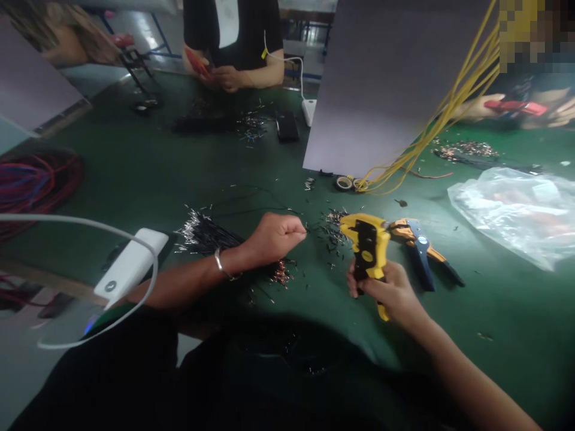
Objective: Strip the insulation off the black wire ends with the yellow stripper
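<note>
My left hand (279, 238) is closed in a pinch, with a silver bangle on its wrist. A thin black wire seems to be in the pinch, its dark tip just showing at the fingertips. Under and beside this hand lies a bundle of black wires (209, 233), with silvery ends to the left and bare copper ends to the right. My right hand (393, 290) is wrapped round the handles of a yellow and black wire stripper (369, 245), its head pointing up and left. Short black and copper scraps (336, 230) lie left of the stripper's head.
A blue and orange wire stripper (422, 242) lies right of mine. Yellow wires (431, 140) hang by a grey panel (368, 84), near tape rolls (344, 183). A plastic bag (516, 209) lies right; a white power bank (132, 263) with cable lies left. Co-workers hold red-handled tools.
</note>
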The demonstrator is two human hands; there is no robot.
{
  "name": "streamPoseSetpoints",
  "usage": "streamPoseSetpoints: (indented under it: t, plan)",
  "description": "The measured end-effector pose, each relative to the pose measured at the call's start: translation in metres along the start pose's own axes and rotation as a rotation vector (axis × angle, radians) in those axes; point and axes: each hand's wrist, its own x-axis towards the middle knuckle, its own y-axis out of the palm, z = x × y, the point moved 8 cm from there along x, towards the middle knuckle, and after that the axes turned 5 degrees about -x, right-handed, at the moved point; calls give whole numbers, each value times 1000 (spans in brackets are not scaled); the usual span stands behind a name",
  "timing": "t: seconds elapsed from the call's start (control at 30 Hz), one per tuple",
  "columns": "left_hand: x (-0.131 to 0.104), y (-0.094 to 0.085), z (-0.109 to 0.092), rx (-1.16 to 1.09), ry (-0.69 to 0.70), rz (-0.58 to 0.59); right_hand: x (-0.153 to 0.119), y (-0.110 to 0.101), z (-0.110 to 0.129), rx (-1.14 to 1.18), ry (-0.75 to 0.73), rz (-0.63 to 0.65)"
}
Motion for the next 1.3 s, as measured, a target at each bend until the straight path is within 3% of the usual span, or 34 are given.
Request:
streamPoseSetpoints:
  t: [0.27,0.43,0.7,0.9,1.03,1.13,1.3]
  plan:
    - [2,0,4,-11,0,6,7,30,-18,136,58,193]
    - [3,6,9,-24,-36,84,5,35,-18,269,58,241]
    - [4,10,15,-198,-184,178,3,41,-23,168,34,360]
    - [5,14,26,-390,-336,232,4,40,-28,212,27,368]
    - [3,19,33,-441,-392,273,0,47,-26,114,40,463]
    - [3,19,31,-439,-376,284,-1,46,-20,68,17,452]
    - [4,16,30,-406,-371,261,2,39,-20,213,41,381]
